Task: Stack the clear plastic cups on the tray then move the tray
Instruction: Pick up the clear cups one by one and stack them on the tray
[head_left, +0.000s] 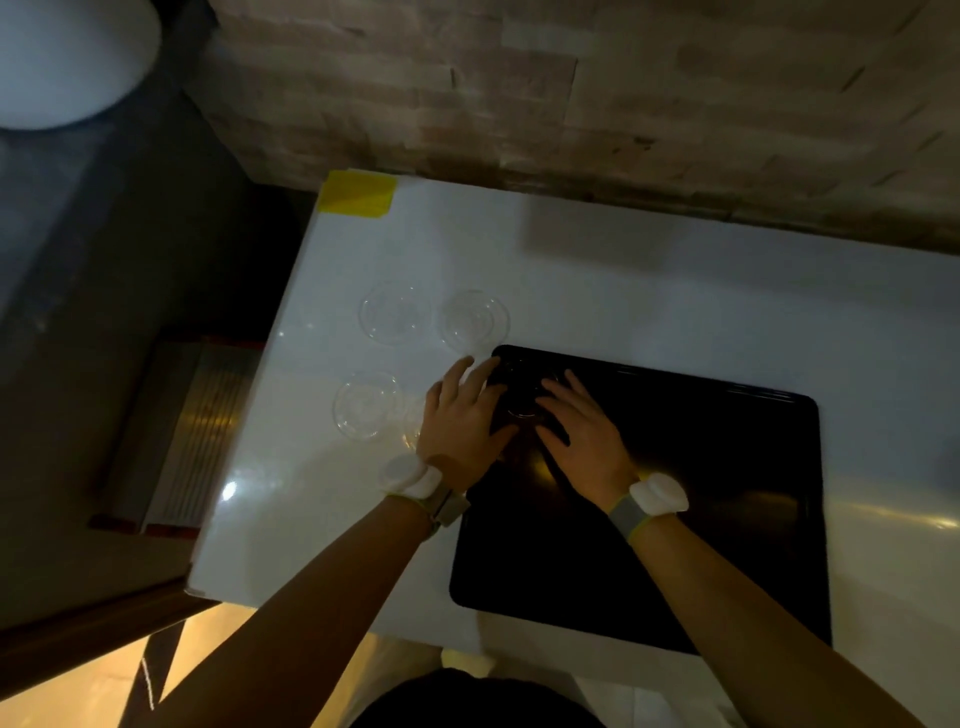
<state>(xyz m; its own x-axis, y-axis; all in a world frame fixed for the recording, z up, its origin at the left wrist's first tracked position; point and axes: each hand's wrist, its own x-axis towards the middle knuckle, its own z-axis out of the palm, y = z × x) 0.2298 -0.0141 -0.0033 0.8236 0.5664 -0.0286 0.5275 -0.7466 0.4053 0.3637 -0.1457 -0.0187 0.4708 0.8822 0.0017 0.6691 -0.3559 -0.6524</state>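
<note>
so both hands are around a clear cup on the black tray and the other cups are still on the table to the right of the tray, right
Not quite. The head view shows the loose cups on the white table to the left of the black tray, not the right. Both the left hand and right hand are around a clear cup on it.

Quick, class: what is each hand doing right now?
Left hand: fingers spread, against a clear cup on the tray.
Right hand: fingers spread, on the cup's other side; grip cannot be told.

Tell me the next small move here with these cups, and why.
Probably let go of the cup on the tray and send the left hand to the nearest loose cup beside it; several cups stand on the white table, off the black tray.
</note>
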